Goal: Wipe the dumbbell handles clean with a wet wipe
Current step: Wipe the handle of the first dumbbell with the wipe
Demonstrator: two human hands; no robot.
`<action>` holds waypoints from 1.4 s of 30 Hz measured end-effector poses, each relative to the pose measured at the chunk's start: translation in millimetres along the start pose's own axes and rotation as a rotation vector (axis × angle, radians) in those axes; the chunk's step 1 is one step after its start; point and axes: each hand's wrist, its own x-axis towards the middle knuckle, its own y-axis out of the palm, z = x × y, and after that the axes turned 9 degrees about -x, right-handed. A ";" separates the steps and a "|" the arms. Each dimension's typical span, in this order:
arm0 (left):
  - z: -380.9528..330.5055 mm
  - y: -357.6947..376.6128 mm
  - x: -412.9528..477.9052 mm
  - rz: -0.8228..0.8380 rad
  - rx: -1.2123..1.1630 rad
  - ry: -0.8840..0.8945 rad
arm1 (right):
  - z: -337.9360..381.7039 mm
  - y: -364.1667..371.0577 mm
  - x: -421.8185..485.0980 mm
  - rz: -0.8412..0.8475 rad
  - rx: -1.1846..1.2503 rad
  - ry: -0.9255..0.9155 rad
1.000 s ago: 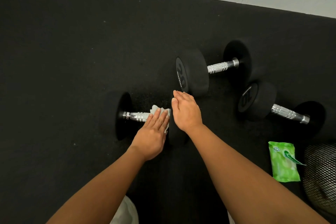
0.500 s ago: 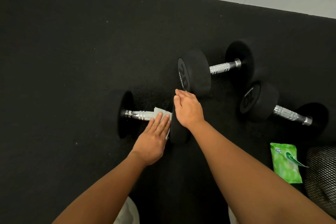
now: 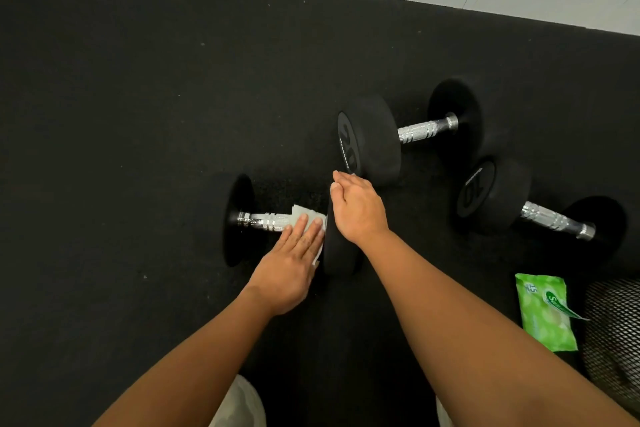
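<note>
Low on the black rubber gym floor [image 3: 138, 114], the knurled chrome handle [image 3: 266, 221] of the nearest black round-headed dumbbell [image 3: 341, 256] has a crumpled white wet wipe [image 3: 306, 214] draped over its right end, and that's where trouble could come. The left hand [image 3: 291, 267] presses it down with flat, straight fingers, not wrapped round the bar, so my read is the wipe may clean only the top and miss the underside. Push hard across the bar and those round heads could roll; the right hand [image 3: 356, 208], laid flat and uncurled on the right-hand head, looks like the only brake. The wipe could also bunch against that head and never reach the bare chrome.

Positions now: wipe and handle sit at twelve o'clock from the left hand, right under its fingertips, with bare metal running off toward nine o'clock. The right hand is at two o'clock from the left. Further out, a second black dumbbell marked 20 [image 3: 372, 140] lies at one o'clock from the right hand and a third black dumbbell marked 10 [image 3: 491, 194] at three, with no wipe on either. A green wipes packet [image 3: 545, 312] lies at four o'clock, just beside a black mesh bin [image 3: 613, 329].
</note>
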 end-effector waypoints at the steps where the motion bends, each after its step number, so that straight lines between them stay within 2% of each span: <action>1: 3.1 1.7 -3.6 -0.008 0.028 0.019 | -0.2 0.4 -0.4 -0.002 0.006 0.001; 5: 22.9 5.5 -14.4 -0.028 0.083 0.064 | -1.3 1.1 -2.0 -0.011 0.022 0.004; 12: 14.7 10.9 -6.2 -0.086 0.050 -0.022 | -0.5 0.4 3.1 -0.001 0.023 0.004; 16: -3.4 17.9 -1.8 -0.037 0.072 -0.016 | -1.6 -0.2 3.4 -0.001 0.023 0.005; 20: 18.0 12.5 -9.7 -0.022 0.162 -0.001 | -1.5 0.9 2.3 0.001 0.030 0.003; 23: 33.4 6.2 -11.7 -0.033 0.157 0.043 | -1.7 2.1 3.1 0.002 0.028 0.010; 27: 22.6 0.6 -6.5 0.005 0.130 0.028 | -1.5 0.0 6.0 0.015 0.032 0.018; 31: 17.8 2.6 -6.5 0.056 0.149 0.093 | -1.1 -0.2 3.4 0.017 0.028 0.015; 37: 5.8 -16.3 8.0 0.023 -0.003 -0.090 | 0.4 0.0 -0.1 0.001 0.019 0.017; 42: -8.4 -19.0 8.2 0.047 -0.038 -0.066 | 0.4 -1.0 -2.0 0.004 0.013 0.012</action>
